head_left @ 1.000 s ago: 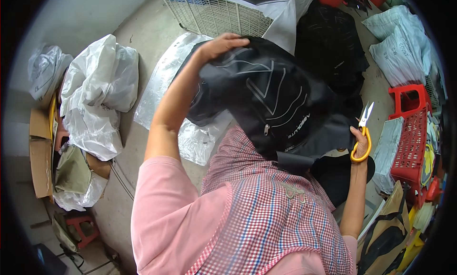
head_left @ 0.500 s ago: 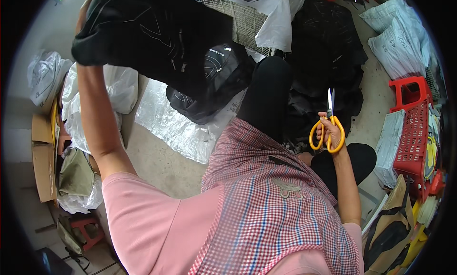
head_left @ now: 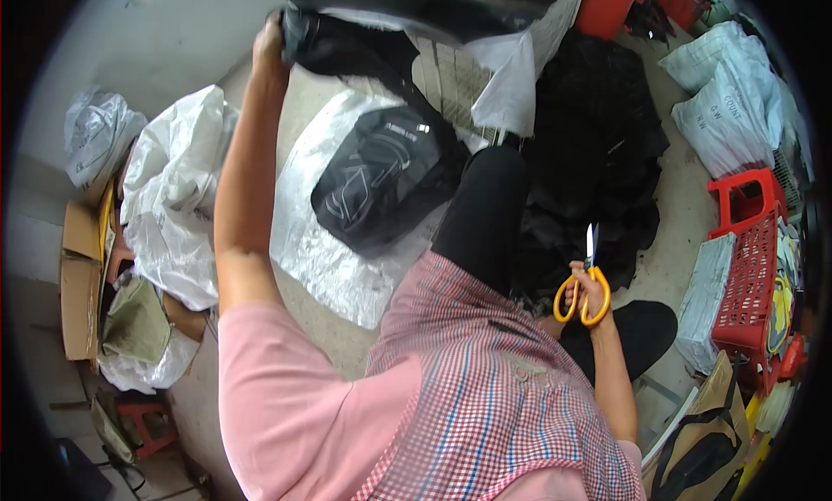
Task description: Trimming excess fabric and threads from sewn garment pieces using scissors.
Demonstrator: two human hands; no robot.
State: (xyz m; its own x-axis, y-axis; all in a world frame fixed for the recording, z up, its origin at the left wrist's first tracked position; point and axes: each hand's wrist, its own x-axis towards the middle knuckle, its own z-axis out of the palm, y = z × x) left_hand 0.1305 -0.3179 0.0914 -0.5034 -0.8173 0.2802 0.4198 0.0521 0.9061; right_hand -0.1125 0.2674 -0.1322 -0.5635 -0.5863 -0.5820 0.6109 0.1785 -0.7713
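My left hand, arm stretched far out, grips the edge of a black fabric piece below a dark rounded surface. Part of that piece hangs away to the right; the fingers are partly hidden by the cloth. Below it lie black fabric pieces with grey line prints, stacked on a clear plastic sheet. Close to my right knee, my right hand is closed round scissors with yellow handles, blades pointing up and slightly parted. Beyond the scissors a large heap of black fabric covers the floor.
A dark rounded tabletop stands at the far side, with a white cloth hanging from it. White plastic bags and a cardboard box line the left. At right are a red basket and white sacks.
My left hand has swung the black fabric piece away and to the right, uncovering the stack on the plastic sheet. The scissors, still in my right hand, sit slightly lower in view.
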